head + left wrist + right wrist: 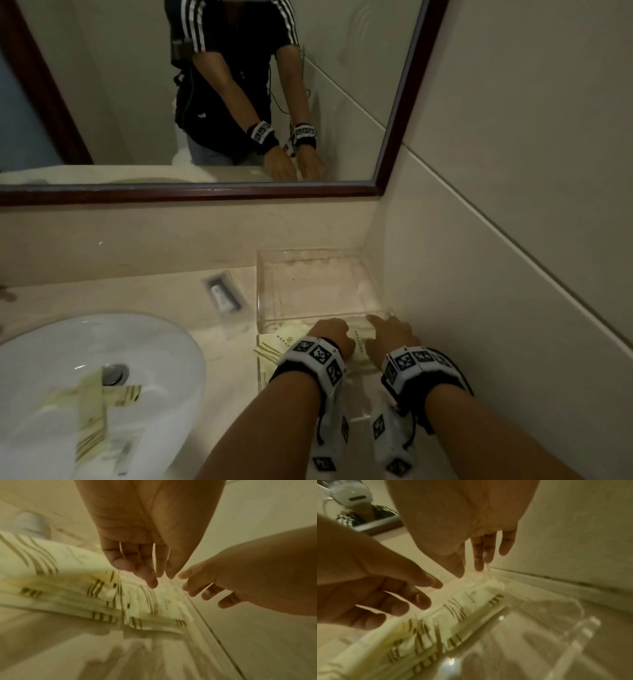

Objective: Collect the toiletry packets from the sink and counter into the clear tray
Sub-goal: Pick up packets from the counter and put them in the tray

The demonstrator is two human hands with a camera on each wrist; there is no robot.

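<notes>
Our left hand and right hand hover over the clear tray, fingers relaxed, holding nothing. The remaining packets lie in the sink to our left, nearer the left hand, with long axes crossed.

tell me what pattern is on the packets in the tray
Pale yellow packets with olive-brown stripes; clearest in the left wrist view.
</notes>
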